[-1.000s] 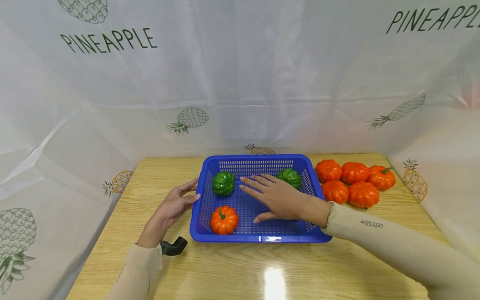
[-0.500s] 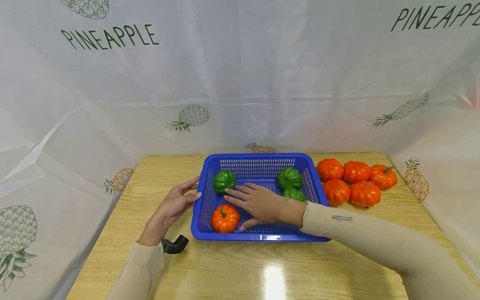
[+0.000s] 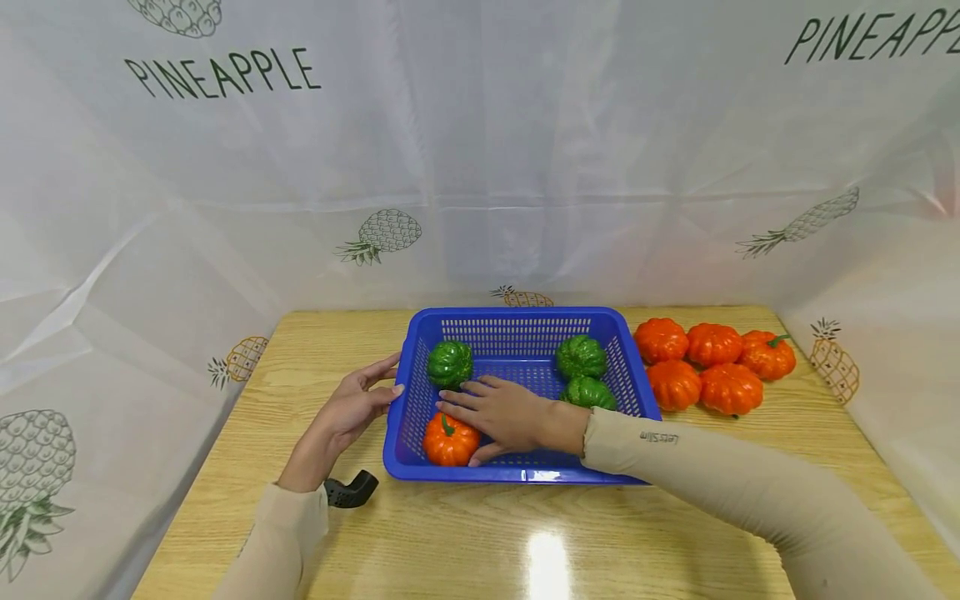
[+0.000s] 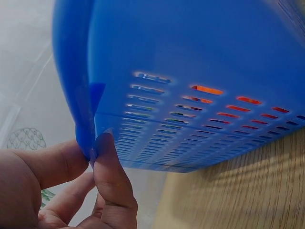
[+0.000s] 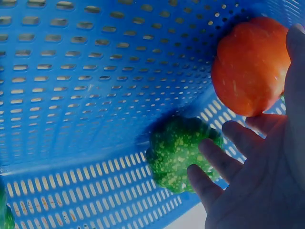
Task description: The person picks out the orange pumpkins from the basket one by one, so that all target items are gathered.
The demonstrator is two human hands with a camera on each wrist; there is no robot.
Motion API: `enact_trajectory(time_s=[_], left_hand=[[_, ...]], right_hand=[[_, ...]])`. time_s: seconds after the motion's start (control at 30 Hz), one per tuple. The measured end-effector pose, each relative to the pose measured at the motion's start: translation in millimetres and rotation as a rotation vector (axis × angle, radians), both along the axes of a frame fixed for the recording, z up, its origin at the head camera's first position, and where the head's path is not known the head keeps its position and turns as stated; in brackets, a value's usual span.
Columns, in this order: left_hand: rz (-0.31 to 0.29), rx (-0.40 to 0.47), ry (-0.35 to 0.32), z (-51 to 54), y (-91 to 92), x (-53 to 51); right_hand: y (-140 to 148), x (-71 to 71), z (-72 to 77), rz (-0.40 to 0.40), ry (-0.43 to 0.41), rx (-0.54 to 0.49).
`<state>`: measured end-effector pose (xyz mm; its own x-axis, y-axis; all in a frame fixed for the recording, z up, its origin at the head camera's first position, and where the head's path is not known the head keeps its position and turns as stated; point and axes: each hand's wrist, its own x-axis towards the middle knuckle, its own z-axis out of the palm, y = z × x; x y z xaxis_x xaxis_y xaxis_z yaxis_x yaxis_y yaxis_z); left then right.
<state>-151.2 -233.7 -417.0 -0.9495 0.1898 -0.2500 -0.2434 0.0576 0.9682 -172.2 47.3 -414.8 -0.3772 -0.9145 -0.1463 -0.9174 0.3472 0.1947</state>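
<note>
A blue perforated plastic basket (image 3: 517,477) stands on the table. My left hand (image 3: 352,408) pinches its left rim (image 4: 82,95) between thumb and fingers, clearly seen in the left wrist view. Inside the basket, at the front left, sits an orange pumpkin (image 3: 447,443) with a green stem. My right hand (image 3: 510,415) reaches over it from the right, fingers spread and thumb on the near side; whether it touches the pumpkin I cannot tell. A green pumpkin (image 3: 450,364) lies at the back left, just beyond the fingertips. Two more green pumpkins (image 3: 581,357) sit at the right.
Several orange pumpkins (image 3: 705,367) lie grouped on the wooden table (image 3: 450,542), right of the basket. A white pineapple-print sheet (image 3: 480,150) hangs behind and at both sides. Beside the left wrist is a black curved piece (image 3: 352,490).
My right hand has moved left and slightly down, from the basket's middle to the orange pumpkin, uncovering the nearer green pumpkin at the right. The left hand stays on the rim.
</note>
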Motion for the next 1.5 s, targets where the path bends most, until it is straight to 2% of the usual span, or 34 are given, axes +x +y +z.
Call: enact_trajectory(time_s=[0.3,0.43,0.53,0.7,0.93,1.07,1.3,1.5], left_hand=[[0.006,0.008,-0.005,0.5,0.0,0.0],[0.015,0.001,-0.006,1.4,0.4,0.2],[0.021,0.000,-0.011,2.6,1.4,0.8],[0.009,0.007,-0.013,2.9,2.8,1.5],[0.002,-0.002,-0.005,1.3,1.1,0.9],[0.004,-0.012,-0.004,1.1,-1.6,1.4],[-0.022,-0.004,0.019,0.0,-5.2,1.4],[-0.039,-0.004,0.029,0.2,-2.8,0.4]], right_hand=[[-3,-0.9,-2.6,0.034,0.024,-0.037],[3,-2.5,4.1,0.033,0.044,-0.051],[13,-3.7,14.6,0.000,0.044,-0.092],[40,-4.1,37.4,-0.077,0.035,-0.174],[88,-1.1,58.7,-0.155,0.123,-0.248],[116,3.7,61.6,-0.187,0.165,-0.297],[164,16.8,62.3,-0.261,0.146,-0.410],[200,24.0,56.4,-0.301,0.198,-0.509]])
